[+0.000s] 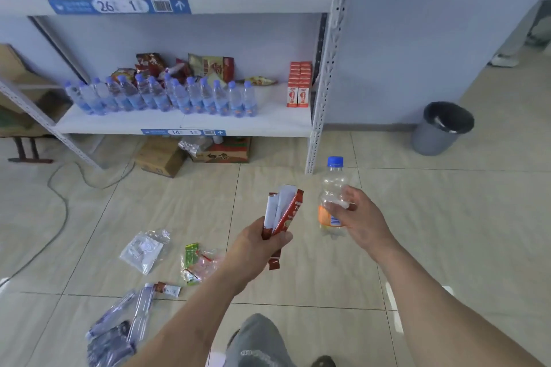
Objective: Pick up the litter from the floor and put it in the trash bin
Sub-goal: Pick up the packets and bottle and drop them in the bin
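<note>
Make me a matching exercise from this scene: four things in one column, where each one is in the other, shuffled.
Things:
1. empty bottle
2. red wrapper
3. trash bin
4. clear bag

Places:
A. on the floor by the wall, right of the shelf
B. gripped in the left hand
C. lying on the tiles, left of the person
D. gripped in the right hand

Pairs: 1-D, 2-B, 3-A, 4-C
</note>
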